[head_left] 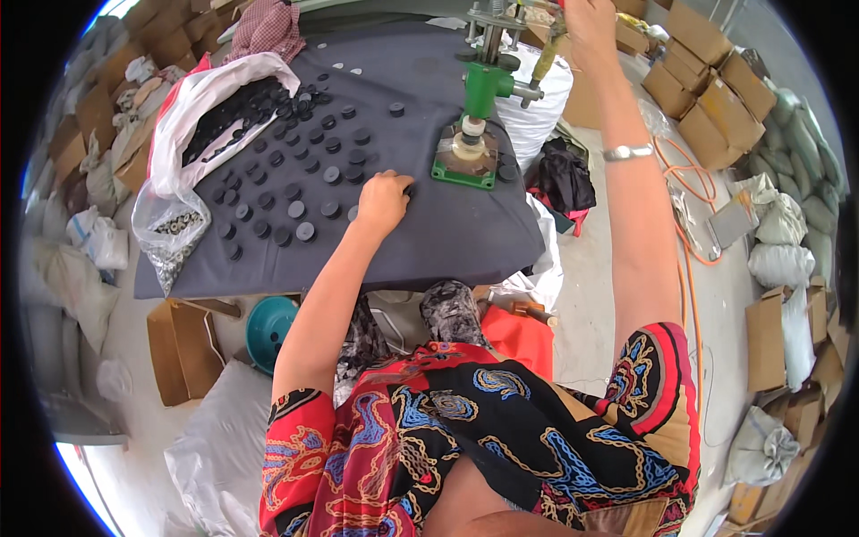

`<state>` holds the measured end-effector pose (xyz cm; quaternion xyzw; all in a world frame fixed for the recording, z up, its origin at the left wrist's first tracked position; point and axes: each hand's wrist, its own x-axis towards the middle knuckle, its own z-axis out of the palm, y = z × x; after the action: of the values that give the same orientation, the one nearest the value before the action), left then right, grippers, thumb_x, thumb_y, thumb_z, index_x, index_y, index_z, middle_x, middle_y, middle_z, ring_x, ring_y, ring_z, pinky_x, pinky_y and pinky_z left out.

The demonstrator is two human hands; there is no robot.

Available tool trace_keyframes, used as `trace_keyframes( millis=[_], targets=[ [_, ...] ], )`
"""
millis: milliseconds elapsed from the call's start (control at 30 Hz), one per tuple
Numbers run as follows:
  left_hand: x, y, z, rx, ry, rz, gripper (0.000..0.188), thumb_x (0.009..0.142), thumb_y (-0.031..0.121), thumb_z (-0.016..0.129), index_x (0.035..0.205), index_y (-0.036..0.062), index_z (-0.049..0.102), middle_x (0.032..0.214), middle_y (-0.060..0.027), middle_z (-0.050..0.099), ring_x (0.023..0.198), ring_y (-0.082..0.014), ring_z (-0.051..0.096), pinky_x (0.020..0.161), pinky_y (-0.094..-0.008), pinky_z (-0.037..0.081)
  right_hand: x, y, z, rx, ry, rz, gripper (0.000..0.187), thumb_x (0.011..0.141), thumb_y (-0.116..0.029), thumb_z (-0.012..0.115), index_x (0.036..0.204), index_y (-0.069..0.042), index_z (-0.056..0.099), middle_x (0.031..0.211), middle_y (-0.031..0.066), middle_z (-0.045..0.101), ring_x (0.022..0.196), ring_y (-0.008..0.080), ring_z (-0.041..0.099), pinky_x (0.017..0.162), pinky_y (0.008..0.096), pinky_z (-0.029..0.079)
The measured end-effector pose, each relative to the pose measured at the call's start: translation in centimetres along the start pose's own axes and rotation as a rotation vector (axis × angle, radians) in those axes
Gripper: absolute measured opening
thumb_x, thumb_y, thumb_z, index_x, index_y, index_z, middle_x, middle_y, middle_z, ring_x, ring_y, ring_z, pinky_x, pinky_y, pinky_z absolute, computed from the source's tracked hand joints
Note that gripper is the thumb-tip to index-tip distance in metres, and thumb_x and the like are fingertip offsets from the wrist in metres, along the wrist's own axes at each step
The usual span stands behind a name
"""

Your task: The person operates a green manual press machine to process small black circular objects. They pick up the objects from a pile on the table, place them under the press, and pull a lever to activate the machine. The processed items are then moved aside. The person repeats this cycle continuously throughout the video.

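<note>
My left hand (383,202) is over the middle of the dark-covered table, its fingers closed on a small round black cap (410,190) that shows only in part. Up at the top right, my right hand (591,34) is raised and wrapped round the lever handle (548,59) of a green hand press (481,94). The press stands at the table's right end on a square green base, with a pale round piece (472,132) under its ram. Many loose black caps (332,174) lie scattered left of my left hand, most of them flat.
A white sack (170,134) spills more black caps on the left. A clear bag of small metal parts (172,234) hangs at the table's near left corner. Below are a teal basin (271,333) and a cardboard box (183,353). An orange hose (684,268) runs along the floor on the right.
</note>
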<state>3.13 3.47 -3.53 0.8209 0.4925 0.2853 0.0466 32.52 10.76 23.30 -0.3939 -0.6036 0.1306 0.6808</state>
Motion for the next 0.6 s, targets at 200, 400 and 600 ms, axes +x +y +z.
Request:
trace_keyframes(
  millis=[200, 400, 600],
  targets=[
    [-0.7, 1.5, 0.0, -0.015, 0.099, -0.132, 0.050, 0.070, 0.007, 0.074, 0.119, 0.0023, 0.062, 0.101, -0.0156, 0.067, 0.097, -0.0360, 0.061, 0.083, -0.0432, 0.051, 1.7, -0.5, 0.0, 0.178, 0.025, 0.120, 0.032, 0.093, -0.032, 0.060, 0.087, 0.000, 0.063, 0.071, 0.0063, 0.061, 0.052, 0.0127, 0.054, 0.048, 0.0271, 0.047],
    [-0.4, 1.8, 0.1, -0.032, 0.091, -0.238, 0.060, 0.069, 0.005, 0.075, 0.126, 0.0015, 0.055, 0.098, -0.0183, 0.068, 0.096, -0.0379, 0.061, 0.084, -0.0437, 0.050, 0.6, -1.2, 0.8, 0.456, -0.178, 0.208, 0.030, 0.094, -0.029, 0.058, 0.082, -0.002, 0.060, 0.060, 0.0051, 0.053, 0.044, 0.0119, 0.048, 0.040, 0.0262, 0.041],
    [4.5, 4.1, 0.1, -0.271, 0.099, -0.201, 0.075, 0.068, 0.007, 0.077, 0.137, 0.0029, 0.046, 0.104, -0.0238, 0.067, 0.098, -0.0399, 0.062, 0.088, -0.0439, 0.048, 0.4, -0.5, 0.8, 0.275, -0.029, 0.111, 0.027, 0.094, -0.027, 0.055, 0.080, -0.004, 0.057, 0.058, 0.0025, 0.048, 0.043, 0.0107, 0.046, 0.039, 0.0253, 0.038]
  ],
)
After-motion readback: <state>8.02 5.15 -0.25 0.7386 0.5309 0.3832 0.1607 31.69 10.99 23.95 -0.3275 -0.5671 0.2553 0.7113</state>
